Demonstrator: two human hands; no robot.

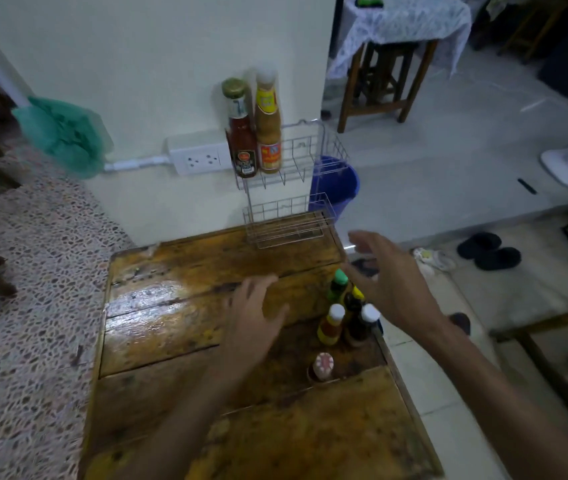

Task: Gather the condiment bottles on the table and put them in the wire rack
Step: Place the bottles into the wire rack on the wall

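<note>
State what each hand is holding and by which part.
Nothing is held. The left hand and right hand hover open over the table, fingers spread.

Dim, greenish indoor light. A bright sheen of glare lies across the worktop at centre left of the frame. The whole picture is soft; the right hand is motion-blurred. Wide-angle distortion bends lines toward the edges.

Wire rack, two tiers on the wall: red-sauce bottle and yellow-sauce bottle upright at top tier's left; on the wooden table, green-capped, white-capped orange, dark white-capped, yellow-capped bottles clustered near right edge, small jar nearer.
</note>
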